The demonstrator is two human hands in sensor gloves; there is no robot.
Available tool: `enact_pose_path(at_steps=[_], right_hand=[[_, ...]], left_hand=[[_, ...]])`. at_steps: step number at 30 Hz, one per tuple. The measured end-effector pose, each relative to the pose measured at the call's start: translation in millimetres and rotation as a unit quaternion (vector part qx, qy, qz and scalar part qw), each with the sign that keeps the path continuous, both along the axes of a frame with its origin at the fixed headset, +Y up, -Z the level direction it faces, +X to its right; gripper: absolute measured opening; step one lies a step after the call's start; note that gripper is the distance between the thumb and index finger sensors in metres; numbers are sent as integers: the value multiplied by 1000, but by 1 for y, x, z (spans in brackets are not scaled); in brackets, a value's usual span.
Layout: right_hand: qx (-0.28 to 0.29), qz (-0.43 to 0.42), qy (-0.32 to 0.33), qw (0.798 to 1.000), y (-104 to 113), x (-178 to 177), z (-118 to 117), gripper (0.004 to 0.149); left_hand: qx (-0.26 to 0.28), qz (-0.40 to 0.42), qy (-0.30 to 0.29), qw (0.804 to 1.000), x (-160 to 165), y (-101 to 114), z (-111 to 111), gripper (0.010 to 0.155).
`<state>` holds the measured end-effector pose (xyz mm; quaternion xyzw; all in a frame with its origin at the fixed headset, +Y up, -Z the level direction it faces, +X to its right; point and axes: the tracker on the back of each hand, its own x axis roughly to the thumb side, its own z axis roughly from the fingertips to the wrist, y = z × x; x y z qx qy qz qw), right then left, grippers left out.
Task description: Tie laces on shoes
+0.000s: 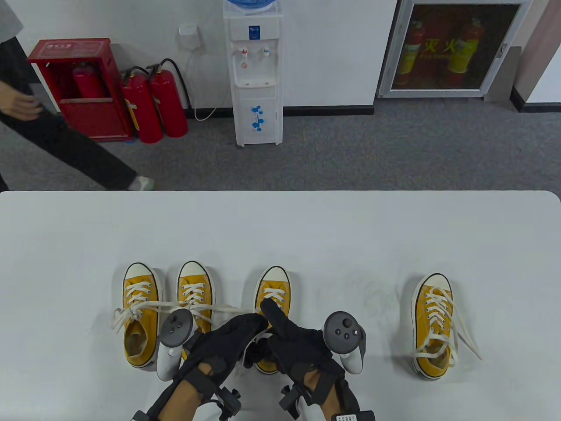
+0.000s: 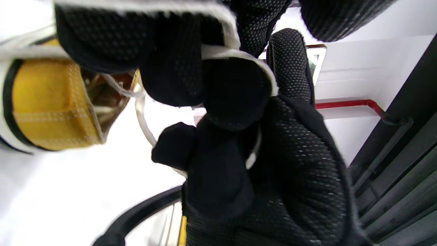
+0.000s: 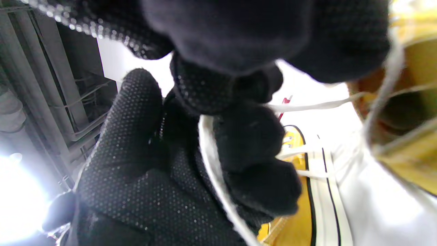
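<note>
Several yellow canvas sneakers with white laces stand in a row on the white table (image 1: 350, 237). Both gloved hands meet over the heel half of the third sneaker (image 1: 274, 289). My left hand (image 1: 252, 324) has its fingers curled round a white lace (image 2: 239, 51), which loops over the fingers beside the yellow heel (image 2: 47, 102). My right hand (image 1: 272, 312) grips another stretch of lace (image 3: 210, 160) in its curled fingers, index finger pointing up the shoe. A lace strand (image 1: 188, 307) runs taut from the hands leftward across the second sneaker (image 1: 196, 291).
The leftmost sneaker (image 1: 139, 320) and the far right sneaker (image 1: 433, 324) lie with loose lace ends spread on the table. Beyond the table's far edge a person (image 1: 26, 109) walks past red fire extinguishers (image 1: 153, 105) and a water dispenser (image 1: 256, 74).
</note>
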<state>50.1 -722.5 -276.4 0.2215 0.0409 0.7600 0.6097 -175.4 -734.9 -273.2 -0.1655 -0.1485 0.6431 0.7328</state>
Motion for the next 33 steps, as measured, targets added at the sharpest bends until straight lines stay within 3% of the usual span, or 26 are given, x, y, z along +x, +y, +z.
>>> enact_pose_path(at_steps=[8, 14, 22, 33], right_hand=[[11, 7, -6, 1000, 2, 4, 0, 64], [35, 7, -33, 999, 6, 14, -2, 61], [51, 76, -79, 993, 0, 25, -6, 59], [93, 254, -193, 943, -2, 28, -1, 55]], left_hand=[[80, -116, -10, 990, 2, 13, 2, 58], [92, -161, -23, 982, 0, 17, 0, 43], [61, -119, -28, 991, 1, 14, 0, 40], [-2, -56, 33, 998, -11, 5, -2, 41]])
